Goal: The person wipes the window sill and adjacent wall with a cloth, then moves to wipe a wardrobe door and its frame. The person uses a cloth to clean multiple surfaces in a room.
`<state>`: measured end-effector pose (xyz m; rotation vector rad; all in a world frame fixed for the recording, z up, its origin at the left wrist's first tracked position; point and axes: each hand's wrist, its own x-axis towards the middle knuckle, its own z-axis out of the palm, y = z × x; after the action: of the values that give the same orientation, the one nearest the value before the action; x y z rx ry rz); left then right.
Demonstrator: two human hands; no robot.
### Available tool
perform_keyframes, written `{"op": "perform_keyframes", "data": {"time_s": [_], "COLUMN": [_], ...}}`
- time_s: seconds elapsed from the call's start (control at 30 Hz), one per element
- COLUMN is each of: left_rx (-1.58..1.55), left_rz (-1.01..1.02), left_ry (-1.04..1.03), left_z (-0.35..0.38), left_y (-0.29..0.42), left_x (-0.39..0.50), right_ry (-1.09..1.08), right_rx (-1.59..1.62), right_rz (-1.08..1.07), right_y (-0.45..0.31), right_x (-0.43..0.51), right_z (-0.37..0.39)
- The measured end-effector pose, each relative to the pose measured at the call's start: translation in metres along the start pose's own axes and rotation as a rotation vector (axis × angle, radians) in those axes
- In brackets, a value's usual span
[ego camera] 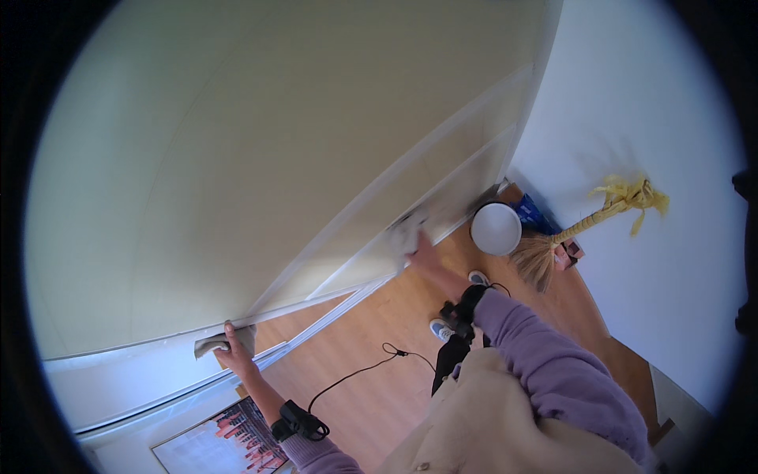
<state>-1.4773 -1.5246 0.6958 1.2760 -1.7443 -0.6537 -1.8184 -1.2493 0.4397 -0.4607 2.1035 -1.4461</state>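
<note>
A large cream door panel [308, 148] with pale trim strips fills the upper part of the view. My left hand [237, 355] is at its lower left edge, thumb on the face, with a folded grey cloth [207, 346] in its grip. Farther right, my right hand [429, 258] reaches to the panel's lower strip. Motion blurs its fingers and the pale cloth [405, 234] that it holds against the surface. Grey smudges show on the panel around that cloth.
A white bucket [497, 229] stands on the wood floor [367, 379] by my feet. Beside it a straw broom [583, 228] leans on the white wall [645, 118], near a blue package [533, 213]. A black cable [349, 376] hangs from my left wrist strap. A framed picture [222, 438] is at lower left.
</note>
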Motion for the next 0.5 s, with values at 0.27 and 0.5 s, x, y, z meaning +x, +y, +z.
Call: {"op": "perform_keyframes", "data": {"time_s": [0.27,0.5], "left_rx": [-0.022,-0.052], "left_rz": [0.000,0.087], "left_ry": [-0.056,-0.024], "left_z": [0.001,0.005], "left_y": [0.008,-0.004], "left_x": [0.000,0.003], "right_ry": [0.044,0.937], "right_rx": [-0.067,-0.230], "right_rz": [-0.080,0.169], "right_y": [0.002,0.079], "right_x": [0.011,0.103], "right_z": [-0.012,-0.221]}}
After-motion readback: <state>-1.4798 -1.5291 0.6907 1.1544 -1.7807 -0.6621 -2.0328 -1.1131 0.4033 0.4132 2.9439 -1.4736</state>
